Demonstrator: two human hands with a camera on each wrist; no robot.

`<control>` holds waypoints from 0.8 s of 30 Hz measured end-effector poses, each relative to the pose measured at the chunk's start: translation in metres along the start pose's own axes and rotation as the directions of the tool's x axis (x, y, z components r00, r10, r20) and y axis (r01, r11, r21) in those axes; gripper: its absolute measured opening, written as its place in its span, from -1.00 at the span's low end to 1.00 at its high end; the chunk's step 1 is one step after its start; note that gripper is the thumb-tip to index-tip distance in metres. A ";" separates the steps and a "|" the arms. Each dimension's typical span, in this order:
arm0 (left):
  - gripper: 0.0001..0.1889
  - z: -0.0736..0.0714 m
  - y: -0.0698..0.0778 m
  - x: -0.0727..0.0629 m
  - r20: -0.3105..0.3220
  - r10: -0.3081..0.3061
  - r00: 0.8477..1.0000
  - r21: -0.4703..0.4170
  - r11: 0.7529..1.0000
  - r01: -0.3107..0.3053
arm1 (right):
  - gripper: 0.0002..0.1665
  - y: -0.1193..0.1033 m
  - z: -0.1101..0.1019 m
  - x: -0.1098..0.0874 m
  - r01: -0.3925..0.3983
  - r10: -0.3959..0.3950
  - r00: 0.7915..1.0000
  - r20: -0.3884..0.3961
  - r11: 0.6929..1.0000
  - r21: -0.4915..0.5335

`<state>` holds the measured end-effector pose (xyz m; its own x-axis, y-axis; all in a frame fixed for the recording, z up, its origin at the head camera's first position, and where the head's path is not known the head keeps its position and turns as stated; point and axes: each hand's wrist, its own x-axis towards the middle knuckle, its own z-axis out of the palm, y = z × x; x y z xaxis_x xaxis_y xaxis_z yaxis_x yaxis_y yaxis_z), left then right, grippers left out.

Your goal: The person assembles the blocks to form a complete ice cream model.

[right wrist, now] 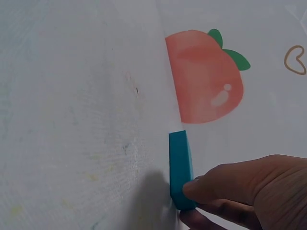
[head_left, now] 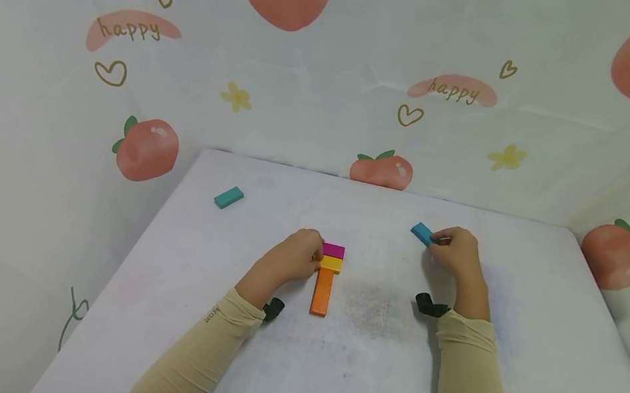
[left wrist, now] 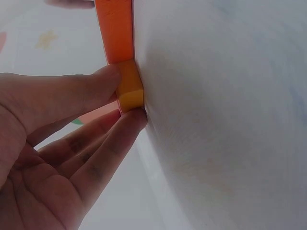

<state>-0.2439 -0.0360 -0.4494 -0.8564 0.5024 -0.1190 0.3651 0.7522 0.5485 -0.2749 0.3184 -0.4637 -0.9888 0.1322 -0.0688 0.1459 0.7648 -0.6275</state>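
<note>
My left hand point(head_left: 299, 255) pinches the left end of the yellow block point(head_left: 331, 265), thumb on one side and fingers on the other. Against the yellow block's far side lies a magenta block point(head_left: 334, 251), partly hidden by the fingers in the left wrist view. An orange block point(head_left: 321, 293) runs from the yellow one toward me, forming a T shape. Further right, my right hand point(head_left: 457, 251) grips one end of a blue block point(head_left: 421, 233) between thumb and fingers. In the right wrist view that block point(right wrist: 180, 165) stands out from the fingertips, close over the table.
A teal block point(head_left: 229, 197) lies alone at the back left of the white table point(head_left: 374, 379). A white cloth backdrop point(head_left: 316, 103) with printed fruit rises behind the table's far edge. Black straps or mounts point(head_left: 430, 305) show at both wrists.
</note>
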 end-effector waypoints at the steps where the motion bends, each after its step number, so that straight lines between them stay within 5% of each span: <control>1: -0.89 0.000 0.000 0.000 0.000 -0.001 1.000 0.000 1.000 0.001 | -0.59 0.000 0.001 0.000 0.006 -0.006 1.000 -0.002 1.000 -0.003; 24: -0.89 0.000 0.000 -0.001 -0.007 0.006 1.000 -0.018 1.000 -0.006 | -0.59 -0.010 0.009 0.001 0.055 -0.055 0.998 0.017 0.998 0.002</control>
<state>-0.2435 -0.0365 -0.4498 -0.8569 0.5037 -0.1096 0.3638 0.7414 0.5639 -0.2773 0.3047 -0.4646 -0.9958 0.0786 -0.0475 0.0909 0.7696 -0.6320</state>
